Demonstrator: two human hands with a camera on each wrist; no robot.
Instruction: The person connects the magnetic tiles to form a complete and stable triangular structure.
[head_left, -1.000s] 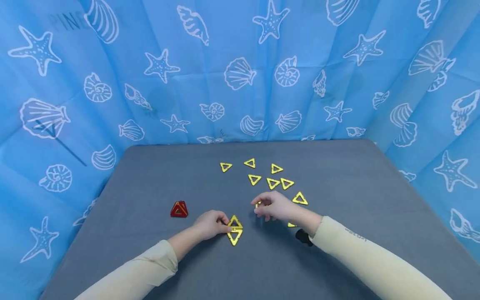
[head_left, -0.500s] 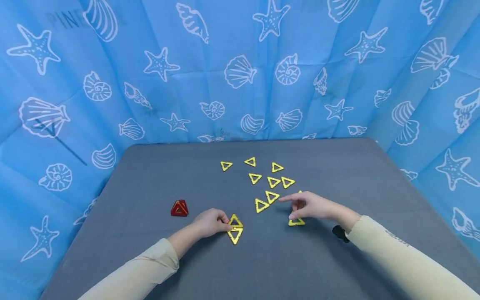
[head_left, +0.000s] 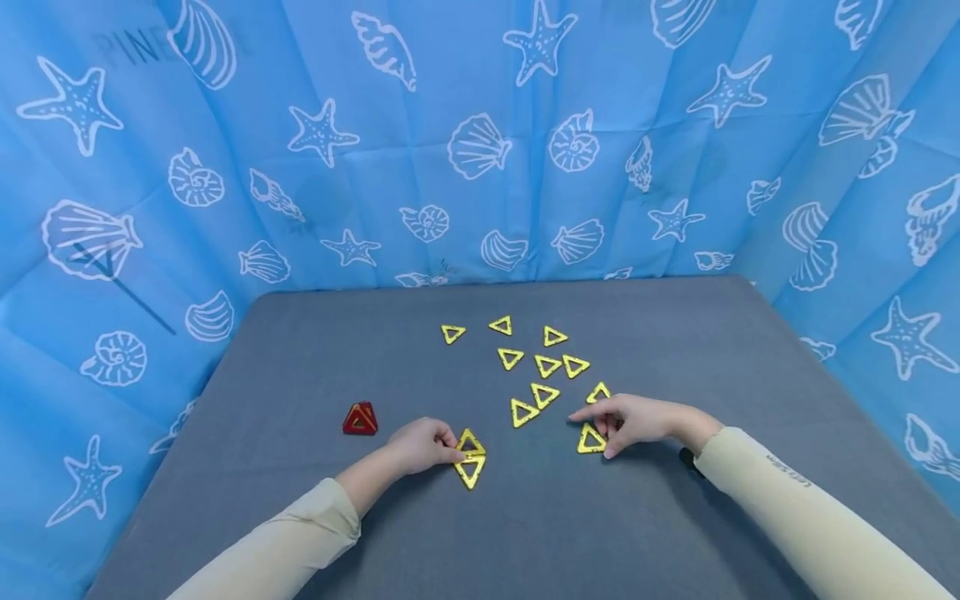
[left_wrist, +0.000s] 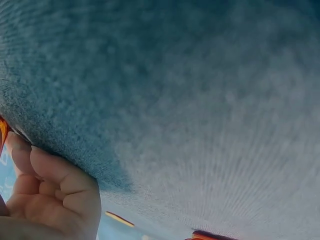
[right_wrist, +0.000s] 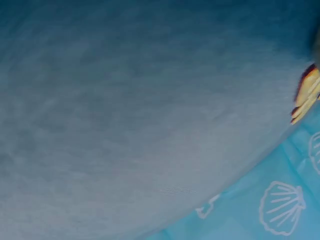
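Note:
In the head view my left hand [head_left: 422, 443] pinches two yellow triangular magnetic tiles [head_left: 470, 471] where they meet edge to edge, forming a diamond on the table. The left wrist view shows that hand's curled fingers [left_wrist: 55, 172] at a tile edge. To the right, my right hand [head_left: 637, 418] grips a single yellow triangular tile [head_left: 591, 439] by its right side, thumb at the lower corner. Its index finger points left past the tile. Another yellow tile [head_left: 597, 392] lies just behind, partly covered by this hand.
Several yellow triangular tiles lie scattered toward the back, among them a touching pair [head_left: 524, 412] between my hands. A red triangular stack [head_left: 360, 418] stands left of my left hand. A blue shell-patterned curtain [head_left: 480, 208] surrounds the grey table [head_left: 337, 333].
My right hand has left the touching yellow pair and moved right and nearer, onto the single tile, whose tip now shows. My left hand keeps its hold on the diamond.

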